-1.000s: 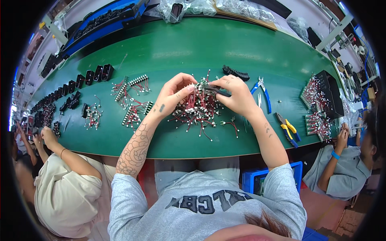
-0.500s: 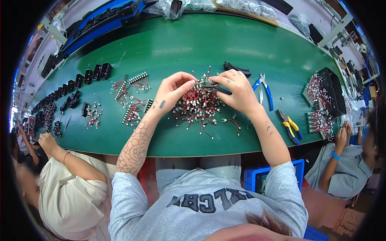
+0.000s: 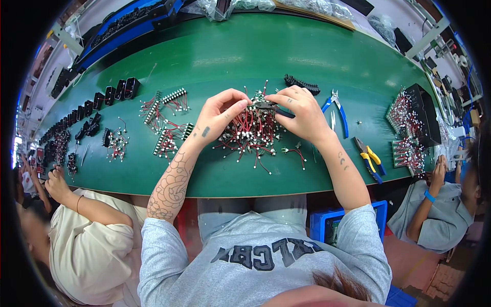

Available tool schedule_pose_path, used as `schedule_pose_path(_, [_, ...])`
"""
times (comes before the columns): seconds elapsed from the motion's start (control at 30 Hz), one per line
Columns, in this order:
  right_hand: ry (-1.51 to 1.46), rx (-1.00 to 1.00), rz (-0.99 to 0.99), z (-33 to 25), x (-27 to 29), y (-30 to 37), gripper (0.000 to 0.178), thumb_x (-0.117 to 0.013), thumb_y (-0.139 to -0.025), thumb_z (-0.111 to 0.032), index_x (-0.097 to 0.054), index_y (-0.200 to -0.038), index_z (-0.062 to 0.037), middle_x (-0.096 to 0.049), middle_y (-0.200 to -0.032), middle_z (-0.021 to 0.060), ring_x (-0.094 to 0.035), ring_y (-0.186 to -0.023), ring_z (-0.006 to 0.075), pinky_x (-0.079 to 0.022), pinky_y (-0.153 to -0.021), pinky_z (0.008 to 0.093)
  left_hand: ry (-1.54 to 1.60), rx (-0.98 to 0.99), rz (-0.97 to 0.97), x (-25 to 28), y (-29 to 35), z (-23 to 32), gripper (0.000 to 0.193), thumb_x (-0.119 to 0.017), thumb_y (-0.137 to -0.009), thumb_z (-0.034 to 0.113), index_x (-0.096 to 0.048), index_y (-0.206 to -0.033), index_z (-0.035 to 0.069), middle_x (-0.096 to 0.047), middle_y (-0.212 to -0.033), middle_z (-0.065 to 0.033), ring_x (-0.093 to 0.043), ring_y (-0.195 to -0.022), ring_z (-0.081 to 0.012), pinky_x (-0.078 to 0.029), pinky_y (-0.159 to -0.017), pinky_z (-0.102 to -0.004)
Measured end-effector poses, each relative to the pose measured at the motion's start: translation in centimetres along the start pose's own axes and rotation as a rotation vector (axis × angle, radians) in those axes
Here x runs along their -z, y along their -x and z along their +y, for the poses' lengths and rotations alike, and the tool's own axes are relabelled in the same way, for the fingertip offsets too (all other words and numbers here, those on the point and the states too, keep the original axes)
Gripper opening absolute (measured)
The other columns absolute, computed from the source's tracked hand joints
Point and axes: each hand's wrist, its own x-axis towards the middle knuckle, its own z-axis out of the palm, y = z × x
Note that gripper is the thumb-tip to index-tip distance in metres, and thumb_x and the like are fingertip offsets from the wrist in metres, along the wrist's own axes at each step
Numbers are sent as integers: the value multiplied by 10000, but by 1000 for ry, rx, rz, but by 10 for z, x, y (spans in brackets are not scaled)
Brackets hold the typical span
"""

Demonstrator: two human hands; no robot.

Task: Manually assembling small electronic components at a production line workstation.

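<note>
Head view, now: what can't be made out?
All in the head view:
Left hand: what, if anything, it pinches; too small, partly covered by the hand itself.
Dark tool: its rear end, hidden by the right hand.
Wired parts: their count; they overlap in a heap.
Blue bin: full contents, partly hidden by the right sleeve.

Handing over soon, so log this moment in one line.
left hand: at wire pile | right hand: gripping dark tool | yellow-blue pliers: on table
</note>
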Motion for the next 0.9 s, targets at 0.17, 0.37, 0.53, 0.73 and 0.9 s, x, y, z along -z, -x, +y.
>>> schedule_pose_path(0.17, [4, 17, 18, -1, 0, 0, 353, -733, -738, -126, -710, -1091, -132, -664, -985, 22, -602, -910, 204, -461, -876, 326, -27, -2, -9, 1, 0, -1, 128, -586, -993, 134, -662, -1031, 38, -618, -846, 15, -508, -718, -39, -410, -639, -173])
schedule_pose_path(0.37, [24, 19, 30, -3, 2, -1, 362, -734, -735, -124, -712, -1095, -131, -667, -996, 27, -603, -916, 206, -461, -878, 325, -33, -6, -17, 0, 1, 1, 134, -585, -992, 135, -659, -1032, 31, -630, -871, 3, -520, -745, -50, -420, -671, -179])
schedule_pose_path(0.53, [35, 18, 27, -3, 0, -1, 360, -741, -730, -126, -717, -1089, -128, -669, -992, 26, -604, -910, 204, -461, -871, 323, -55, -25, -14, 0, 2, 7, 137, -587, -989, 137, -657, -1034, 27, -643, -896, -8, -528, -762, -59, -432, -694, -188])
schedule_pose_path(0.73, [43, 34, 36, -3, 0, 0, 323, -751, -726, -134, -732, -1049, -123, -677, -944, 20, -609, -864, 195, -467, -835, 315, -60, -16, -29, 0, 3, 6, 127, -597, -978, 126, -652, -1031, 25, -652, -909, -16, -537, -772, -65, -443, -705, -196])
schedule_pose_path(0.9, [17, 10, 12, -3, 0, 1, 286, -755, -728, -140, -742, -1013, -127, -685, -901, 20, -612, -817, 190, -470, -802, 306, -73, -26, -43, -3, 3, 7, 107, -613, -960, 105, -648, -1022, 24, -646, -898, -15, -547, -773, -66, -448, -699, -196])
